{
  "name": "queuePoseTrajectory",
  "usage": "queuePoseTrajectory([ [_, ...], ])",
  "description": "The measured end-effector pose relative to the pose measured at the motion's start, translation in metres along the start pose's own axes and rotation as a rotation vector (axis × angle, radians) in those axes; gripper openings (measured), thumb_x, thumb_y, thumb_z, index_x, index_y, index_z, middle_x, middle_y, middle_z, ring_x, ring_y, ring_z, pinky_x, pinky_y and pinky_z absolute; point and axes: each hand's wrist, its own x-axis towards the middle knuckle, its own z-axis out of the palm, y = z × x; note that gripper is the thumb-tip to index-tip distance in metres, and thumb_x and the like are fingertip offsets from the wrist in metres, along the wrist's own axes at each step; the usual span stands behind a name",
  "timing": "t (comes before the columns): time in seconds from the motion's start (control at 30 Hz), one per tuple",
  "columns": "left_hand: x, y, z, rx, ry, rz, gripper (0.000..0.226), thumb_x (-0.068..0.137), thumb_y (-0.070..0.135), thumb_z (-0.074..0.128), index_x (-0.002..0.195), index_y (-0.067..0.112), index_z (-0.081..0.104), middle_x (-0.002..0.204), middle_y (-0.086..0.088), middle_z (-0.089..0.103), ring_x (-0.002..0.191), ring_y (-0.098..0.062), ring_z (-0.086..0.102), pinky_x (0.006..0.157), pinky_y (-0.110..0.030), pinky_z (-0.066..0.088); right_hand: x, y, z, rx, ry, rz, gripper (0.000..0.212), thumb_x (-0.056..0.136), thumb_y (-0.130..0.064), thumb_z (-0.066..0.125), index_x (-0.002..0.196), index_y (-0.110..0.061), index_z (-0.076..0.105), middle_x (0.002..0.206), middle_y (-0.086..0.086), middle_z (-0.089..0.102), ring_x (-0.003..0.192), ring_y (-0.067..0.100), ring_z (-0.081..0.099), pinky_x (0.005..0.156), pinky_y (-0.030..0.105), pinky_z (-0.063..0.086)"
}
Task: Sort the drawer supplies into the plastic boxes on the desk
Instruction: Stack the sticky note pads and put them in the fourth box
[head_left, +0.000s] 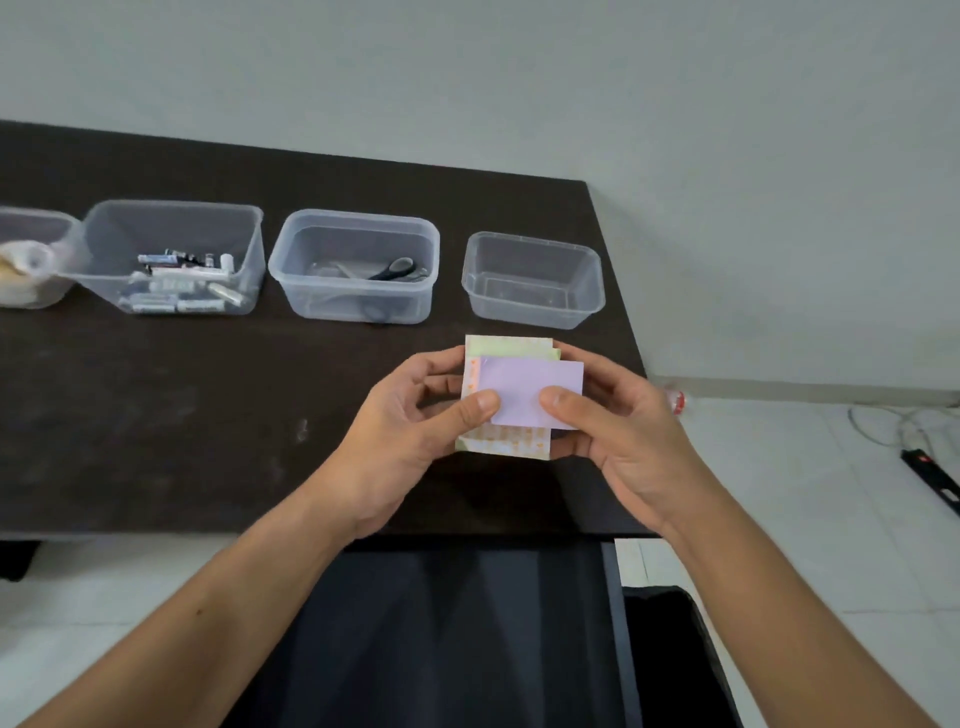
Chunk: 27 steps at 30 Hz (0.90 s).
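Surface (156, 415): one dark brown top with scuffed, dusty patches, set against a plain pale wall (519, 78); white tiled floor (805, 493) lies to the right, carrying one black power strip (935, 475) and loose pale cables (893, 423). Plastic boxes in view: four, in one row along the far half of the surface. The leftmost box (31, 228) is cut off by the frame edge and holds pale rolled material. The second box (174, 257) holds a pile of batteries (176, 286). The third box (356, 265) holds one pair of black-handled scissors (395, 268). The fourth box (533, 279) holds nothing. Note pads (511, 395): one small stack, held above the surface just in front of the fourth box, with a lilac sheet on top and green and orange-patterned layers beneath. Left hand (410, 421) grasps the stack's left edge, thumb on top. Right hand (618, 431) grasps the right edge likewise. One open dark drawer (441, 623) sits below the near edge.
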Motion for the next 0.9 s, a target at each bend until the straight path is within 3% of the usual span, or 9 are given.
queuePoseTrajectory([
  [0.13,0.038,0.031,0.005,0.076,-0.013,0.041,0.052,0.085,0.017,0.076,0.136,0.015,0.066,0.111,-0.001,0.08,0.107,-0.019,0.076,0.087,-0.028,0.061,0.038,-0.024,-0.001,0.006,0.06,-0.003,0.052,0.076,-0.022,0.082,0.127,-0.018,0.072,0.117,0.004,0.079,0.108,0.027,0.077,0.074,0.043,0.065],
  [0.27,0.083,0.063,0.012,0.19,-0.047,0.069,0.045,0.09,0.018,0.075,0.134,0.018,0.068,0.117,-0.002,0.079,0.112,-0.016,0.074,0.095,-0.027,0.059,0.08,-0.046,-0.009,0.017,0.123,-0.009,0.06,0.073,-0.027,0.085,0.129,-0.012,0.071,0.121,0.009,0.078,0.109,0.029,0.076,0.079,0.043,0.062],
  [0.37,0.114,0.077,0.019,0.252,-0.068,0.076,0.03,0.096,0.012,0.072,0.125,0.021,0.072,0.113,0.002,0.081,0.107,-0.01,0.075,0.09,-0.021,0.058,0.106,-0.059,-0.019,0.007,0.163,-0.007,0.065,0.072,-0.029,0.087,0.132,-0.012,0.07,0.123,0.007,0.077,0.112,0.028,0.075,0.081,0.041,0.06],
  [0.63,0.168,0.061,0.026,0.358,-0.067,0.011,0.026,0.106,0.016,0.061,0.13,0.018,0.071,0.118,-0.002,0.08,0.114,-0.021,0.074,0.108,-0.044,0.055,0.151,-0.052,-0.04,-0.071,0.181,0.062,0.043,0.092,-0.02,0.081,0.134,-0.015,0.07,0.125,0.008,0.076,0.115,0.025,0.075,0.089,0.046,0.063],
  [0.8,0.194,0.045,0.023,0.423,-0.052,-0.095,0.023,0.108,0.019,0.057,0.128,0.02,0.07,0.12,0.001,0.077,0.116,-0.019,0.072,0.11,-0.046,0.053,0.17,-0.045,-0.042,-0.208,0.157,0.143,0.039,0.097,-0.025,0.076,0.135,-0.017,0.07,0.121,0.001,0.078,0.112,0.019,0.076,0.089,0.039,0.064],
  [0.9,0.206,0.037,0.022,0.464,-0.064,-0.15,0.025,0.107,0.019,0.058,0.13,0.018,0.068,0.122,0.001,0.076,0.119,-0.02,0.069,0.111,-0.047,0.052,0.178,-0.039,-0.04,-0.307,0.17,0.173,0.025,0.101,-0.028,0.071,0.124,-0.018,0.075,0.111,-0.003,0.082,0.107,0.019,0.077,0.088,0.038,0.064],
])
